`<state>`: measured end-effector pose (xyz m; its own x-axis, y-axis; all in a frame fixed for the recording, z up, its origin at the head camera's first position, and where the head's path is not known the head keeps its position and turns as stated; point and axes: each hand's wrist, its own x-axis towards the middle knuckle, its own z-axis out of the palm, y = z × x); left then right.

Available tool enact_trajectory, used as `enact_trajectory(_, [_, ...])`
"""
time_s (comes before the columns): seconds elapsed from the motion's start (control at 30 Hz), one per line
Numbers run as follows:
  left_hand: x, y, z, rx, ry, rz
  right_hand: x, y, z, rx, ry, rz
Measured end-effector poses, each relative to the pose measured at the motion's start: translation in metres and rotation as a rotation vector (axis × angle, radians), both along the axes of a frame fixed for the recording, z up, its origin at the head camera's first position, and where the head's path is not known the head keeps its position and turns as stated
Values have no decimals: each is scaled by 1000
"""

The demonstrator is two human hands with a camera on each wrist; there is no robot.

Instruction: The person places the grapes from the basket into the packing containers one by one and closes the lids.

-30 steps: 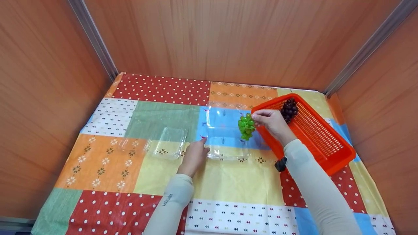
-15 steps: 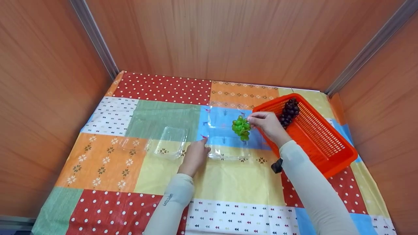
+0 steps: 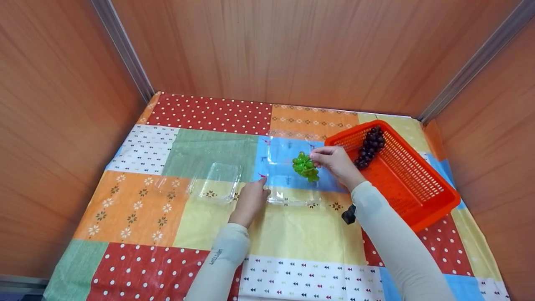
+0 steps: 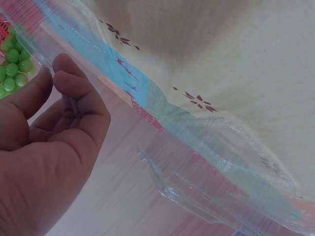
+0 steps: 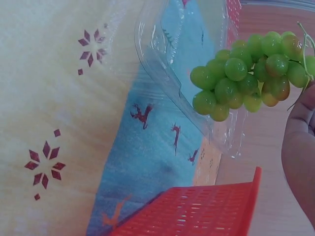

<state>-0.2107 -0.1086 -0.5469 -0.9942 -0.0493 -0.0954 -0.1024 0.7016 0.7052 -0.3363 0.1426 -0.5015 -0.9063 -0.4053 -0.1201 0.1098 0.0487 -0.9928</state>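
My right hand (image 3: 337,165) pinches a bunch of green grapes (image 3: 305,166) by its stem. The bunch hangs over a clear plastic clamshell box (image 3: 292,199), whose lid is raised at the back. In the right wrist view the green grapes (image 5: 241,73) stand out in front of the clear plastic. At the box's left edge is my left hand (image 3: 250,198); the left wrist view shows its thumb and index finger pinching the clear rim. The other fingers of that left hand (image 4: 64,118) are curled.
A second clear plastic box (image 3: 219,182) lies open left of my left hand. An orange-red basket (image 3: 418,188) stands at the right, holding a bunch of dark grapes (image 3: 371,146). Wood-look panels (image 3: 267,50) enclose the patchwork tablecloth (image 3: 301,234) at the back and sides.
My right hand has moved left and slightly down with the green grapes, away from the basket and over the clear box. The left hand has stayed at the box's edge.
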Motion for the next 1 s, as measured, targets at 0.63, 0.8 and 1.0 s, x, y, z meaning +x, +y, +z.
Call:
enact_trajectory(0.63, [-2,0,0,-30,10,-3,9,-22,-27,72,-33,92])
enact_trajectory(0.8, [-3,-1,0,-36,24,-14,12,-28,-30,131,-9,133])
enact_trajectory(1.0, [-2,-2,1,-23,9,-16,14,-26,-36,205,4,162])
